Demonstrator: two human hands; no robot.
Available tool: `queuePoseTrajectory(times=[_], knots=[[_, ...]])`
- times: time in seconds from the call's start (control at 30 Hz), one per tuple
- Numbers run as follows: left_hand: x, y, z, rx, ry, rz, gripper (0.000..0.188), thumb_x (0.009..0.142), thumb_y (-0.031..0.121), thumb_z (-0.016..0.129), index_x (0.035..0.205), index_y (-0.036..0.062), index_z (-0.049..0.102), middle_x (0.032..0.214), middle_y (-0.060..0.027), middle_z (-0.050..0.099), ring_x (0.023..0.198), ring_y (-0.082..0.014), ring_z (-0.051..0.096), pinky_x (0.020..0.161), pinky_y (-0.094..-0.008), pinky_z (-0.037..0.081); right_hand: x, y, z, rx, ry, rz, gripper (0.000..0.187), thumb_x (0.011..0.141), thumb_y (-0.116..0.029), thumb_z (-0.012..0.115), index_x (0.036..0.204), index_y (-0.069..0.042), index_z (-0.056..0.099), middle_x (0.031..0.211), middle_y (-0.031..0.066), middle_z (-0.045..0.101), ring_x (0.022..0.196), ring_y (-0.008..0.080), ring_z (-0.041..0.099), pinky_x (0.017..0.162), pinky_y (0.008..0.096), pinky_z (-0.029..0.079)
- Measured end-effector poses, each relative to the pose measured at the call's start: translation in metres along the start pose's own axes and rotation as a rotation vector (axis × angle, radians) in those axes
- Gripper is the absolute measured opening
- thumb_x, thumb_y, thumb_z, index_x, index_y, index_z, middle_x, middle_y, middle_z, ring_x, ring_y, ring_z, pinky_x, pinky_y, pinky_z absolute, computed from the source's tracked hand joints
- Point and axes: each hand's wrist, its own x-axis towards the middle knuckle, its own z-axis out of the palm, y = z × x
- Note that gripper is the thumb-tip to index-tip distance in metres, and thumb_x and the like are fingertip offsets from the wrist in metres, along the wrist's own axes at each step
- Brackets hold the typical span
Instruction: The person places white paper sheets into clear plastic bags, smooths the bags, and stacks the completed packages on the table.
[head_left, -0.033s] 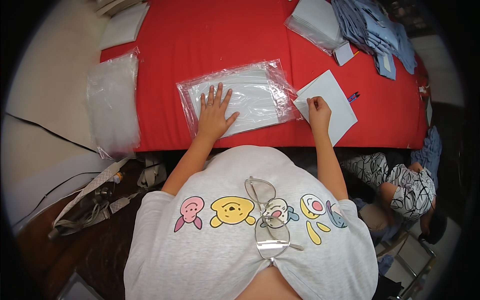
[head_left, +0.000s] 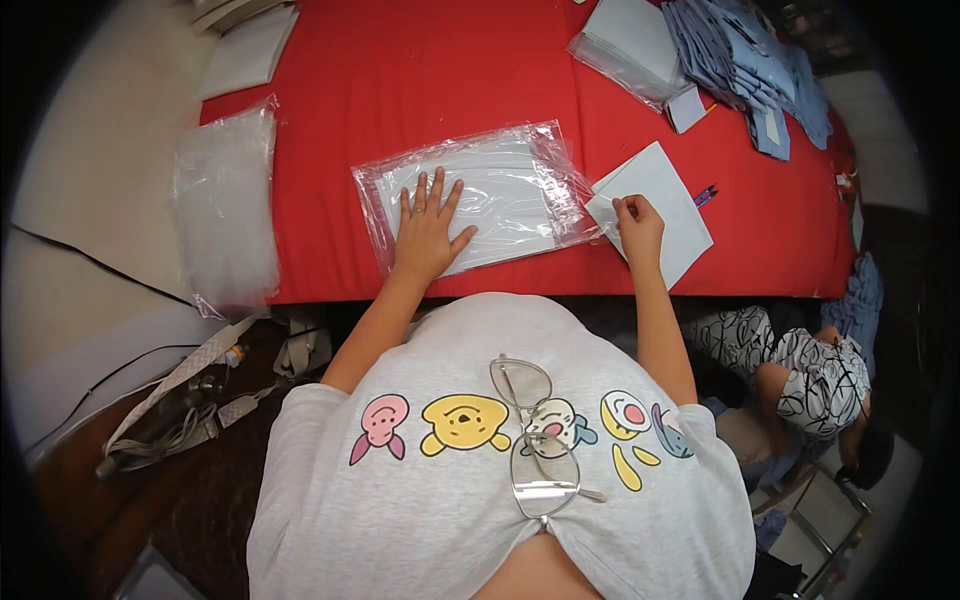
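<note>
My left hand [head_left: 428,235] lies flat with fingers spread on a clear plastic bag [head_left: 560,185]. Under the film is a white sheet or board [head_left: 500,215]; the bag's loose end sticks out to the right. My right hand [head_left: 640,225] is closed in a pinch over a small stack of pale sheets [head_left: 675,210], close to the bag's right edge. Whatever those fingertips hold, if anything, is too small to make out. Just right of the sheets lie small dark blue pens or clips [head_left: 707,195].
Red cloth covers the table [head_left: 430,70]. More clear bags [head_left: 228,205] lie at its left edge, with white sheets [head_left: 250,55] behind. Far right are bagged pale sheets [head_left: 630,45], a small notepad [head_left: 686,108] and folded blue garments [head_left: 745,60]. Another person [head_left: 820,370] sits low right.
</note>
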Motion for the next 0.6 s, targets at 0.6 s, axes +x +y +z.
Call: queuePoseTrajectory(times=[0.6], knots=[[-0.007, -0.001, -0.002, -0.024, -0.006, -0.004, 0.083, 0.103, 0.062, 0.060, 0.172, 0.0223, 0.036, 0.182, -0.0143, 0.019, 0.167, -0.0395, 0.017, 0.134, -0.0635, 0.013, 0.072, -0.034, 0.051, -0.476, 0.106, -0.334, 0.024, 0.098, -0.028, 0.076, 0.107, -0.006, 0.075, 0.099, 0.0069, 0.073, 0.084, 0.0272, 0.069, 0.073, 0.0411, 0.055]])
